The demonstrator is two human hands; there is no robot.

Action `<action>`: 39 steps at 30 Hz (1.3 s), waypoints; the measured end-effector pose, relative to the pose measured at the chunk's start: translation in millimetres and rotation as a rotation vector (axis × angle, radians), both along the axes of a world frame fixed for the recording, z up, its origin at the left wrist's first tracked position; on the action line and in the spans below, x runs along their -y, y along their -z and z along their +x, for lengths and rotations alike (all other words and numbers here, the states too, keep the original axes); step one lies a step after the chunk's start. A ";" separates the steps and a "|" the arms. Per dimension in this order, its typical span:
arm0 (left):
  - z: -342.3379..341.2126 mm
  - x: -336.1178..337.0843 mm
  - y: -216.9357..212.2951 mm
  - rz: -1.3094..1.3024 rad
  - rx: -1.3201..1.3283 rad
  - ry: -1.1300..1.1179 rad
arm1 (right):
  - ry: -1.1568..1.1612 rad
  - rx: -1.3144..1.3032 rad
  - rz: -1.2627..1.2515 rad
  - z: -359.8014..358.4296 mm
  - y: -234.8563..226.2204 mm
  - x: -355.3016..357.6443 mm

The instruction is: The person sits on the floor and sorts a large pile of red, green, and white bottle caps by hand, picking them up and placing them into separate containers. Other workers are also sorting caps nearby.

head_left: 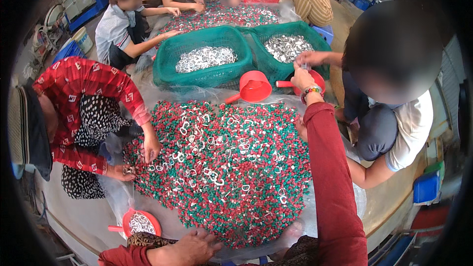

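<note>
Our right hand reaches past the far edge of the pile of red and green bits, fingers pinched on a small silvery piece above a red scoop. Our left hand rests flat and open at the pile's near edge, holding nothing.

No packages, labels, signs, screens

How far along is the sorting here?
Done: two green baskets already hold silvery rings. In hand: the right hand reaches out over the red scoop; the left hand rests at the pile's edge. Left: many rings remain in the red-and-green pile.
</note>
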State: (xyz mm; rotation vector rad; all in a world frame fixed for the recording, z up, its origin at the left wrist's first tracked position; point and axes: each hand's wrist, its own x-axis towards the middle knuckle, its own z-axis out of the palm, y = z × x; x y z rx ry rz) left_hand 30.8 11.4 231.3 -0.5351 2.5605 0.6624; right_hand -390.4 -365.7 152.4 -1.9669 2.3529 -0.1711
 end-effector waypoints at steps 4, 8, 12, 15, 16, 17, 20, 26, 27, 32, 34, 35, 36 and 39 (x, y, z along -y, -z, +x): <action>-9.9 24.7 1.2 0.034 -0.010 -0.109 | 0.128 0.149 0.146 -19.5 -0.4 25.2; -9.5 40.8 10.3 -0.071 -0.010 -0.123 | 0.174 0.132 0.150 -39.4 15.9 46.3; -15.0 42.5 2.2 -0.009 0.023 -0.133 | 0.255 0.130 0.171 -27.6 4.4 40.5; -15.8 44.4 1.9 0.018 0.015 -0.138 | 0.267 0.100 0.161 -22.8 -0.9 36.3; -15.4 45.0 1.3 0.018 0.011 -0.139 | 0.265 0.100 0.172 -19.5 -1.6 37.1; -16.0 46.5 0.7 0.020 0.024 -0.135 | 0.269 0.097 0.180 -21.6 -2.1 39.8; -15.5 47.7 -2.8 0.029 0.048 -0.142 | 0.273 0.089 0.189 -20.6 -0.2 46.0; -11.7 47.1 -6.6 0.034 0.040 -0.179 | 0.275 0.075 0.199 -10.7 -1.0 50.9; -10.8 47.0 -6.2 0.041 0.044 -0.186 | 0.277 0.076 0.200 -10.8 -2.2 51.8; -3.4 35.2 8.7 0.045 0.114 -0.262 | 0.292 0.066 0.179 -11.3 2.2 47.1; -4.9 44.5 -3.8 0.063 0.086 -0.211 | 0.314 0.062 0.169 -12.0 5.8 44.3; -4.4 43.2 -3.2 0.055 0.082 -0.213 | 0.323 0.068 0.164 -11.0 4.7 44.7; -3.3 41.1 -2.4 0.046 0.079 -0.216 | 0.332 0.076 0.144 -10.0 3.8 44.6; -1.2 39.8 -1.4 0.050 0.036 -0.218 | 0.363 0.088 0.064 -8.0 -0.4 39.1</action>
